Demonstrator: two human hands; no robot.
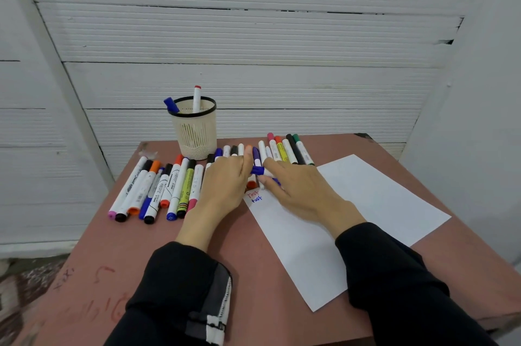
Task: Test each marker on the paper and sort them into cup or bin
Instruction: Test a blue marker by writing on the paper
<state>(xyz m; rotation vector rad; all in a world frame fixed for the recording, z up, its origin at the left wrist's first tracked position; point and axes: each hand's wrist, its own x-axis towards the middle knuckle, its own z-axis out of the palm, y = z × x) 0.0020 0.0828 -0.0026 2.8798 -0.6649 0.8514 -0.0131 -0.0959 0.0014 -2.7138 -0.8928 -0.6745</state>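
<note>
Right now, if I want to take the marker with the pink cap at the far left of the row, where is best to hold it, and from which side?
Probably grip the pink-capped marker at the middle of its white barrel, coming from above and from the left. It lies flat on the table, with the next marker pressed against its right side, so only its left side and top are free.

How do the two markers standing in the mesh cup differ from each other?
The white marker with a red end stands almost upright in the beige mesh cup with a black rim and sticks up well above that rim. The blue-capped marker leans against the cup's left edge, tilted outward, and only its blue cap shows above the rim. Both rest inside the same cup, with their lower parts hidden behind the mesh.
</note>
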